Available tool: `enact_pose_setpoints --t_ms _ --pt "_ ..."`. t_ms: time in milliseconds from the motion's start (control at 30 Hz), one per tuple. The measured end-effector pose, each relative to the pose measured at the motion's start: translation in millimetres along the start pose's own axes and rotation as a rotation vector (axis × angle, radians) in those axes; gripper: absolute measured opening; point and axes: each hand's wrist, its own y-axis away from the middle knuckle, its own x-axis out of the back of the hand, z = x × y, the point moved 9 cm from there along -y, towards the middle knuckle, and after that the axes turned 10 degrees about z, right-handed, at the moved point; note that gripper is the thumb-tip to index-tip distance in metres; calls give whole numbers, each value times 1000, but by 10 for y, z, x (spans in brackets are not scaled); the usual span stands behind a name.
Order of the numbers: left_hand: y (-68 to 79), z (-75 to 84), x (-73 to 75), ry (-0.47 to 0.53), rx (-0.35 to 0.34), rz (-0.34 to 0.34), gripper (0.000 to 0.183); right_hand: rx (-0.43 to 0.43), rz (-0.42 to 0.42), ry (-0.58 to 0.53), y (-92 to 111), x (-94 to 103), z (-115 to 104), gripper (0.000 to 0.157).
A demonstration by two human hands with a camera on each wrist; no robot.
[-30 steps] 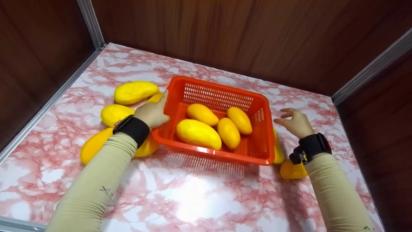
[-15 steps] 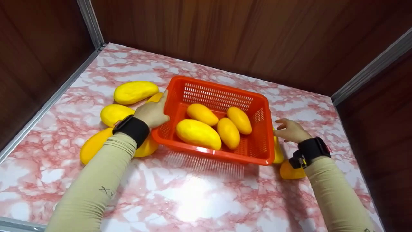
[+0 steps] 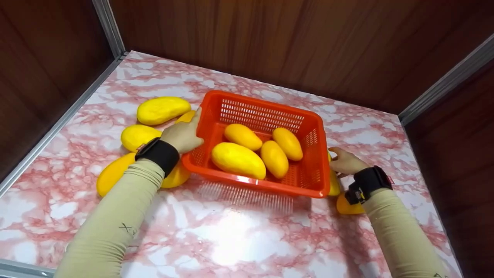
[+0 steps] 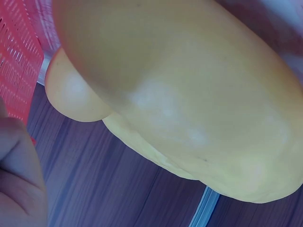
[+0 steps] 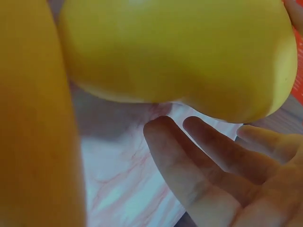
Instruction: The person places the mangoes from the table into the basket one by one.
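A red plastic basket [image 3: 252, 180] stands mid-table with several yellow mangoes [image 3: 238, 160] inside. My left hand [image 3: 183, 135] holds the basket's left rim, thumb and forefinger spread along it; its other fingers are hidden in the head view. Beyond the basket's right wall, my right hand [image 3: 348, 162] reaches down over a yellow mango [image 3: 334, 181] partly covered by the basket. In the right wrist view its fingers [image 5: 165, 137] extend next to that mango [image 5: 180, 52], and a gap shows below the mango's edge. Another mango [image 3: 348, 204] lies nearer, under my right wrist.
Left of the basket, several more mangoes [image 3: 163, 110] lie on the pink-and-white marbled table [image 3: 185, 239], some partly behind my left arm. Brown wood-grain panels [image 3: 270, 42] wall in the back and both sides, with metal strips [image 3: 110, 31] at the corners.
My right hand has lowered and moved slightly nearer to the mango beside the basket's right wall. The left hand, the basket and the mangoes have stayed in place.
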Motion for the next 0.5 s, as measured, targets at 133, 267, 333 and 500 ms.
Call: enact_pose_setpoints --t_ms 133,267,333,500 --pt "4 -1 3 -6 1 3 93 12 -14 -8 0 -44 3 86" --pt "-8 -12 6 -9 10 7 94 19 -32 -24 12 -89 -1 88" --pt "-12 -11 3 -1 11 7 94 15 -39 -38 16 -107 -4 90" --pt "-13 -6 -4 11 7 5 93 13 -49 -50 8 -127 -15 95"
